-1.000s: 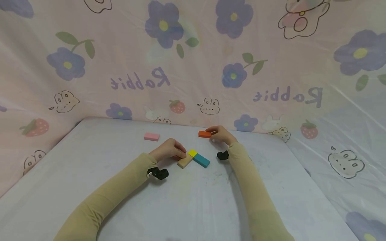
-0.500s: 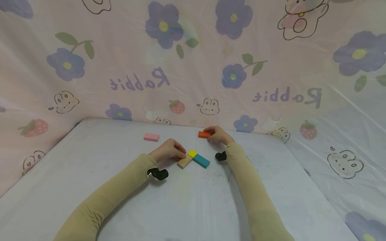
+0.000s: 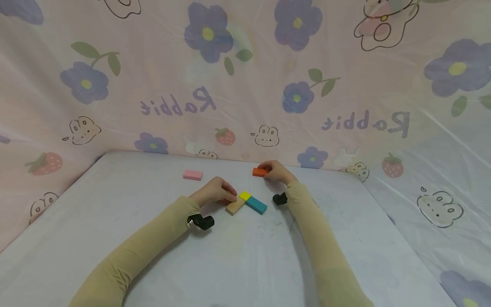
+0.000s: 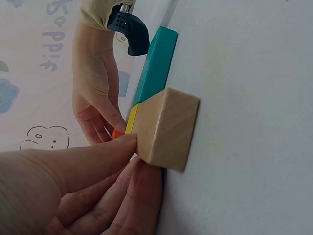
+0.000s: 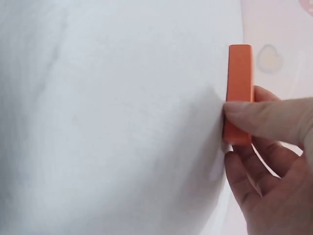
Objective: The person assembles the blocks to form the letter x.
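Observation:
Near the table's middle in the head view, my left hand (image 3: 216, 190) pinches the plain wooden block (image 3: 235, 206) at its left side with thumb and fingers. In the left wrist view that wooden block (image 4: 168, 128) lies flat, its end towards the camera. A yellow block (image 3: 245, 195) touches its far end, and a teal block (image 3: 256, 205) angles off to the right from there. Farther back, my right hand (image 3: 279, 172) grips the right part of an orange block (image 3: 259, 172). The right wrist view has the thumb across the orange block (image 5: 239, 73), fingers behind it.
A pink block (image 3: 193, 175) lies alone at the back left of the white table (image 3: 245, 264). Behind the table hangs a pale curtain (image 3: 245, 76) with flowers and rabbits. Each wrist carries a black camera mount (image 3: 201, 221).
My right hand has slid slightly to the left, its fingers covering more of the orange block. The left hand and the joined blocks have stayed in place.

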The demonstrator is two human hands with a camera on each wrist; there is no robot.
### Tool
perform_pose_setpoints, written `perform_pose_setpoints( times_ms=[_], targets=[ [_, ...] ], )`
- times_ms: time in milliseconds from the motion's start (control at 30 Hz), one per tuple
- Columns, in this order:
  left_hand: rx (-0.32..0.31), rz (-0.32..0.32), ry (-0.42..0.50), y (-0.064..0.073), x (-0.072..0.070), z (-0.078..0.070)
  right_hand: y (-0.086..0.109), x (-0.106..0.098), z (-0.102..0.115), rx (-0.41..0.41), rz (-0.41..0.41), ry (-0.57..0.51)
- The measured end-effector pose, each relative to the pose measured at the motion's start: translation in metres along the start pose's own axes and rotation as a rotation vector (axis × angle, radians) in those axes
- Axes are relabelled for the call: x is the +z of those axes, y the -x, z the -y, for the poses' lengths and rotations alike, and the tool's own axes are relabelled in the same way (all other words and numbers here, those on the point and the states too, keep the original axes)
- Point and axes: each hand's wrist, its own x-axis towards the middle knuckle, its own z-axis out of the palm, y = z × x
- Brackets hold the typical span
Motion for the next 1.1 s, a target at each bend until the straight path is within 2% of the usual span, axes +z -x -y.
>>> perform_pose_setpoints(
  times_ms=[100,200,533,700,1100],
  targets=[
    [-0.004,0.003,-0.002,0.001,0.0,-0.001,0.001,-0.002,0.001,0.015,0.017,0.005],
    [-0.004,0.007,-0.01,0.001,0.0,-0.001,0.005,-0.005,0.003,-0.014,0.023,0.027],
    [-0.004,0.003,-0.015,-0.001,-0.002,0.002,0.019,-0.022,0.008,-0.163,0.028,0.037],
    [-0.005,0.002,-0.021,-0.002,-0.001,0.002,0.026,-0.027,0.011,-0.202,0.044,0.023],
    [-0.022,-0.011,-0.008,0.001,0.001,0.0,0.037,-0.022,0.02,-0.28,0.133,0.045]
  ],
)
